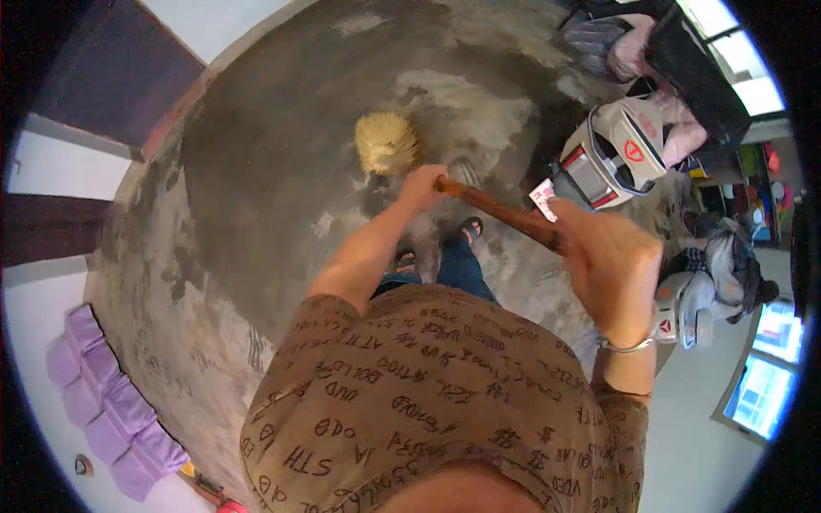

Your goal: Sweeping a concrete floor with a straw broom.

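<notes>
A long wooden handle (500, 208) runs slantwise across the space in front of me. My left hand (423, 187) grips it lower down, and my right hand (606, 269), blurred and with a metal bangle at the wrist, is closed round the upper part. Beyond my left hand, on the concrete floor (269, 160), rests a yellow head of strands or bristles (386, 144), like that of a mop or broom. The join between handle and head is hidden. My feet, in dark open sandals (473, 229), stand below the handle.
A white scooter (616, 154) stands close on the right, and a second scooter (683, 308) is farther back. Purple padded seating (122, 410) lines the lower left wall. Dark patches cover much of the floor. A blurred grey object (463, 171) lies near the handle.
</notes>
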A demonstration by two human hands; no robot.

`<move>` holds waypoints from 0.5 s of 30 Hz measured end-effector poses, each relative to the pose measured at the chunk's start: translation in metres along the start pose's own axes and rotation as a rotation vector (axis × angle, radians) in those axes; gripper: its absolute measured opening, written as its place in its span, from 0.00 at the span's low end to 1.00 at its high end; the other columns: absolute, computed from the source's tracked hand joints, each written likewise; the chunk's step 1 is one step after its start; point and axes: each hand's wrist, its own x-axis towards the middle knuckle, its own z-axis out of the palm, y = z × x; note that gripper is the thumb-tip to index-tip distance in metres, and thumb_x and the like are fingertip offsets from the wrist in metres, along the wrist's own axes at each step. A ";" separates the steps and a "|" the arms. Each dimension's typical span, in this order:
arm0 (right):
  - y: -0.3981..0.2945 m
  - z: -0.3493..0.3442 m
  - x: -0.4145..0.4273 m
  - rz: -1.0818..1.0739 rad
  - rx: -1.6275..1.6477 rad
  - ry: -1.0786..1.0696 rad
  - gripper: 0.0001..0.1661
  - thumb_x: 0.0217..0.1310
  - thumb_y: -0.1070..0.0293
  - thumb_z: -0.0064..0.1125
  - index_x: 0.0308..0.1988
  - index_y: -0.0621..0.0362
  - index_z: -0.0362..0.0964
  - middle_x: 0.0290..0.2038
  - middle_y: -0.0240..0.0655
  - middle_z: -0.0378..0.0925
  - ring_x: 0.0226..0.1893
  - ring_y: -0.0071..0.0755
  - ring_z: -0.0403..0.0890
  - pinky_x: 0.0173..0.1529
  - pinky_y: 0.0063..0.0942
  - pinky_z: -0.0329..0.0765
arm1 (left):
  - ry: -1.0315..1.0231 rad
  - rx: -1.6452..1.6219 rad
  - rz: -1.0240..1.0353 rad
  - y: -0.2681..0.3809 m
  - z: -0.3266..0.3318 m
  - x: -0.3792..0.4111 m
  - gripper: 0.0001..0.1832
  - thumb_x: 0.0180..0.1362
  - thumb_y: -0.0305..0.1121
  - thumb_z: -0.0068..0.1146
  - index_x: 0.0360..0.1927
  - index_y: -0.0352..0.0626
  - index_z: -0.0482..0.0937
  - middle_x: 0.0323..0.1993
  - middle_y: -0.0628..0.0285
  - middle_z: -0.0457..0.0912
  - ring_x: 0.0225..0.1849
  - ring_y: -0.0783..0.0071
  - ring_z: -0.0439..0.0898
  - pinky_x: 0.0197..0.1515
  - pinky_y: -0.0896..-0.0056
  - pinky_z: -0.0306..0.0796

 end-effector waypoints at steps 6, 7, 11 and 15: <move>0.017 0.000 0.039 -0.082 0.265 -0.097 0.15 0.43 0.74 0.58 0.37 0.51 0.75 0.19 0.34 0.73 0.19 0.37 0.75 0.22 0.30 0.70 | 0.149 0.128 -0.279 0.020 -0.039 -0.086 0.15 0.34 0.36 0.64 0.29 0.52 0.74 0.27 0.63 0.75 0.37 0.59 0.74 0.35 0.62 0.65; 0.019 0.007 0.043 -0.106 0.342 -0.093 0.14 0.43 0.74 0.58 0.36 0.51 0.75 0.20 0.34 0.73 0.20 0.38 0.75 0.23 0.30 0.71 | 0.138 0.272 -0.282 0.019 -0.044 -0.099 0.16 0.35 0.36 0.65 0.30 0.52 0.74 0.29 0.63 0.76 0.37 0.59 0.74 0.35 0.61 0.65; 0.043 0.064 0.045 -0.148 0.453 -0.171 0.11 0.49 0.66 0.55 0.37 0.48 0.73 0.22 0.36 0.75 0.23 0.42 0.77 0.26 0.37 0.73 | 0.245 0.121 -0.144 0.010 -0.058 -0.149 0.10 0.36 0.32 0.65 0.23 0.45 0.75 0.20 0.57 0.75 0.25 0.58 0.75 0.28 0.60 0.67; 0.075 0.130 0.026 -0.088 0.497 -0.243 0.09 0.51 0.69 0.53 0.36 0.51 0.75 0.24 0.39 0.75 0.24 0.42 0.77 0.27 0.33 0.72 | -0.043 0.130 -0.498 -0.079 -0.041 -0.200 0.11 0.44 0.42 0.58 0.22 0.44 0.77 0.21 0.51 0.75 0.27 0.51 0.75 0.28 0.57 0.67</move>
